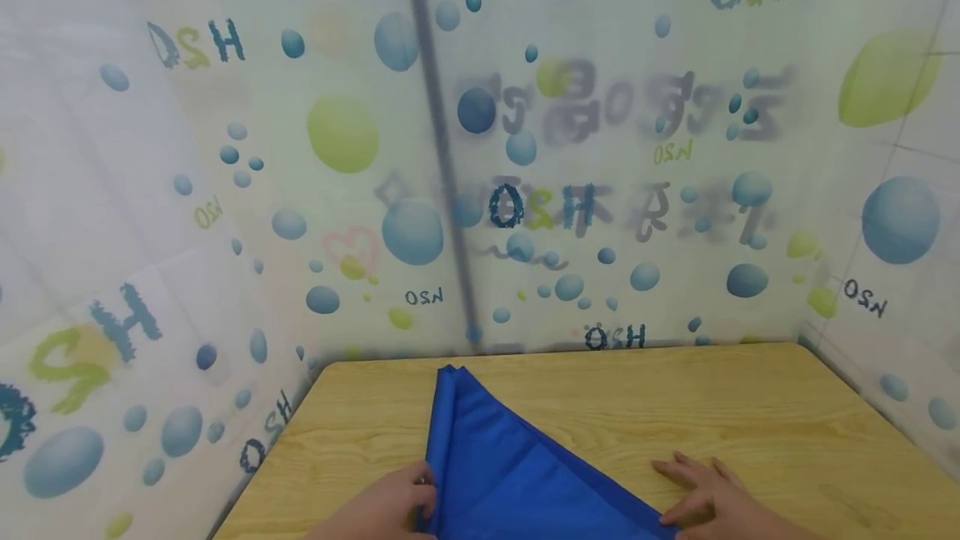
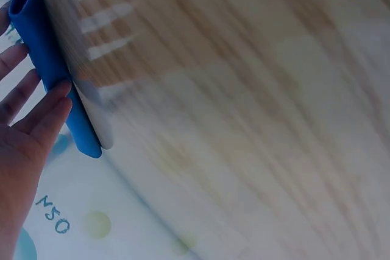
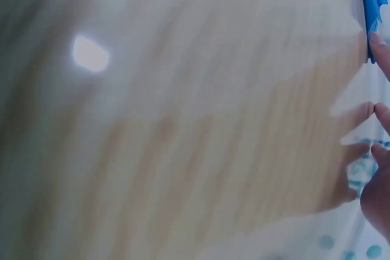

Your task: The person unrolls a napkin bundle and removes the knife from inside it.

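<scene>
A blue cloth, smooth and slightly creased, lies in a triangular shape on the wooden table, its point toward the back. Its left edge is a narrow roll, whose hollow end shows in the left wrist view. My left hand grips this roll, fingers bent against it. At the cloth's lower right corner is my right hand, fingers spread; one digit touches the cloth's edge while the others rest on or just over the wood. The cloth's near part is cut off by the head view's lower border.
The light wooden table reaches back to a pale curtain printed with blue and green drops and mirrored "H2O" lettering. More of the curtain hangs at both sides, close to the table's edges. A dark pole shows through it.
</scene>
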Available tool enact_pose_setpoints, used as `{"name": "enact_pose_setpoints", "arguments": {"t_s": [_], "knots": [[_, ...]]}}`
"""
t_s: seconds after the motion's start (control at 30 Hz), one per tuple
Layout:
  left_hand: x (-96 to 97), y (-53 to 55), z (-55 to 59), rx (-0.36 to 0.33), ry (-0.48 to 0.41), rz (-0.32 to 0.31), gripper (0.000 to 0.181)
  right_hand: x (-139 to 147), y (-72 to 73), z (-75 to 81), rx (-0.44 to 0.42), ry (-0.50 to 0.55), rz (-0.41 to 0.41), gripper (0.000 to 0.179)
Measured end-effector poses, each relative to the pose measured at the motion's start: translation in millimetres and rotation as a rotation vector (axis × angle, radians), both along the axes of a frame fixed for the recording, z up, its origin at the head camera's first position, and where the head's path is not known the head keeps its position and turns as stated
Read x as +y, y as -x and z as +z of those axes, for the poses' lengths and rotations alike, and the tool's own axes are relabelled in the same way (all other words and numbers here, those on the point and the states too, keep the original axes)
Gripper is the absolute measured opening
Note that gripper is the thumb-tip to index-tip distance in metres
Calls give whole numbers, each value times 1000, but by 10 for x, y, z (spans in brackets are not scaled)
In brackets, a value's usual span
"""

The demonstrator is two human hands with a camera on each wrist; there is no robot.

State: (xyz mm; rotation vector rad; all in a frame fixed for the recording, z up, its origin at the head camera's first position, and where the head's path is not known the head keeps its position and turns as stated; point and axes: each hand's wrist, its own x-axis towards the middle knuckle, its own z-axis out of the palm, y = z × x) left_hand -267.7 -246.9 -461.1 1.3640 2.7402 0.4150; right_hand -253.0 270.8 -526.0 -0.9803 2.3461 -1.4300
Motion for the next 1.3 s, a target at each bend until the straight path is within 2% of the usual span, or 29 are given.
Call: {"name": "enact_pose_setpoints", "arguments": {"t_s": [0.13, 0.2, 0.37, 0.47, 0.6, 0.73, 0.77, 0.87, 1.07, 1.17, 1.3], "knots": [[114, 8, 10, 8, 9, -24, 22, 135, 26, -56, 117, -11, 59, 25], [183, 17, 8, 21, 16, -31, 23, 206, 41, -76, 204, -20, 91, 28], [390, 39, 2, -9, 59, 13, 21, 384, 31, -90, 330, -24, 123, 34], [506, 71, -5, -12, 61, 16, 22, 498, 22, -105, 385, -17, 122, 35], [638, 129, -26, 48, 44, -16, 25, 657, 27, -125, 389, -10, 126, 39], [786, 170, -33, 45, 68, -2, 26, 829, 0, -134, 405, -52, 98, 41], [824, 177, -32, 31, 78, 4, 26, 870, -15, -131, 404, -64, 88, 41], [923, 190, -25, 52, 96, -10, 27, 966, -53, -107, 367, -108, 46, 41], [1075, 244, -9, 145, 113, -94, 19, 1101, -119, 2, 95, -179, -66, 33], [1154, 255, 26, 189, 140, -122, 16, 1167, -142, 27, 16, -166, -93, 33], [1263, 269, 75, 255, 208, -158, 24, 1232, -142, 3, 37, -111, -45, 36]]}}
